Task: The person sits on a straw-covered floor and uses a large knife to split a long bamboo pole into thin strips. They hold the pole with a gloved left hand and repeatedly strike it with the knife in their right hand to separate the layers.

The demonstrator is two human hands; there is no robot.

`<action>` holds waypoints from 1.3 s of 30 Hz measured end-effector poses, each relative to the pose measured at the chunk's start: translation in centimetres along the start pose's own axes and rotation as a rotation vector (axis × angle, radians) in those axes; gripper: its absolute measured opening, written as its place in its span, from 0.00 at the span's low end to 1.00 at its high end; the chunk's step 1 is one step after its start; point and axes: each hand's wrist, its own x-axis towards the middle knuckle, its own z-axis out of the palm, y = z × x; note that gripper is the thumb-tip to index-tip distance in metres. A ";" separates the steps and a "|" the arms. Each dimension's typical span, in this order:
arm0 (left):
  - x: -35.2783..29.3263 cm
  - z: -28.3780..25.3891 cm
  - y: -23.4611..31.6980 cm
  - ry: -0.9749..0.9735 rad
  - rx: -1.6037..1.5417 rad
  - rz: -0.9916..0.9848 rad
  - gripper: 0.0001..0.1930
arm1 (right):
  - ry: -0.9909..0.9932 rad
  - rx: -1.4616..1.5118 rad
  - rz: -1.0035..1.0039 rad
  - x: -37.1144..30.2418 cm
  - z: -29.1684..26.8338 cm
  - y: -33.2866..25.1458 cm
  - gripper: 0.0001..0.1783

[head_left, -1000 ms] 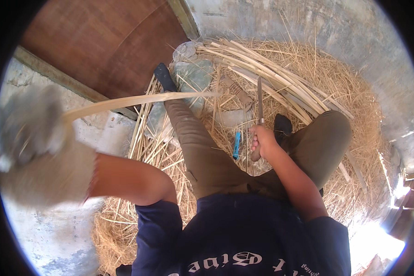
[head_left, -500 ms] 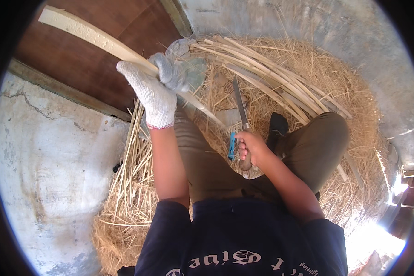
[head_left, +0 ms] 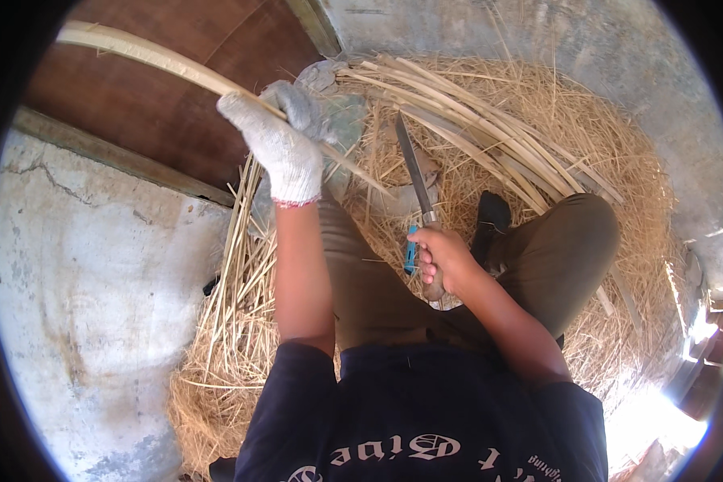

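Observation:
My left hand [head_left: 283, 157], in a white knitted glove with greyish fingers, is closed around a long, pale bamboo strip [head_left: 165, 60]. One end of the strip reaches to the upper left; its thin lower end slants down toward my left leg. My bare right hand [head_left: 446, 259] grips a long knife [head_left: 412, 161] by its wooden handle, the dark blade pointing up and away from me. Against that fist sits a small blue plastic piece [head_left: 410, 249]; how it is held or fixed I cannot tell. Blade and strip are apart.
Split bamboo strips [head_left: 490, 132] lie in a heap ahead on straw-like shavings [head_left: 610, 153]. More thin strips [head_left: 237, 273] lean at my left beside a stained wall [head_left: 96, 281]. A brown panel [head_left: 161, 112] stands at the far left; my bent legs [head_left: 562, 257] flank the knife.
The strip has turned in my left hand, showing a narrower side, and that hand has shifted slightly right. The knife has moved only a little, its blade tilting slightly left.

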 end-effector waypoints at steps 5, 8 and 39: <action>0.6 0.9 0.5 -0.123 0.097 -0.096 0.44 | -0.027 -0.021 -0.026 -1.2 0.4 0.2 0.12; 1.1 0.0 0.8 -0.167 -0.004 -0.182 0.44 | -0.033 -0.119 -0.144 -1.6 0.5 0.7 0.13; 6.2 -2.7 -0.4 0.336 0.001 -0.051 0.40 | -0.143 -0.263 0.008 -2.5 1.5 1.7 0.14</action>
